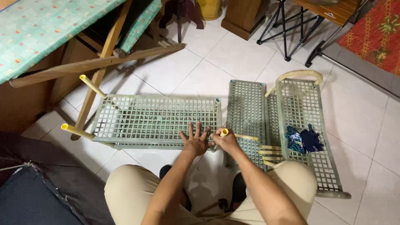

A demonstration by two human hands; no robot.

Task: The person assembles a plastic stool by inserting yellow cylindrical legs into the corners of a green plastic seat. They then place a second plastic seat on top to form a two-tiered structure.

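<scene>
The left hand (195, 141) lay flat with fingers spread, pressing on the near edge of a pale green plastic grid shelf (154, 118) that rested on the white tiled floor (216, 54); it gripped nothing. The right hand (227, 141) was clenched round a yellow plastic tube (239, 136) just beside the shelf's near right corner, the tube's open end pointing up and left. Two more yellow tubes (83, 106) stood out from the shelf's left corners; a few loose ones (270, 152) lay near the right knee. The shelf looked light and fairly stiff, though its thin lattice would probably flex and might crack under a hard push, so the solid rim and corner sockets seemed the safer places to hold; the tube looked rigid, smooth and a little slippery, best taken near its end. A second grid panel (246, 112) and a third with a curved handle (302, 121), bearing a dark cloth (304, 141), lay to the right.
</scene>
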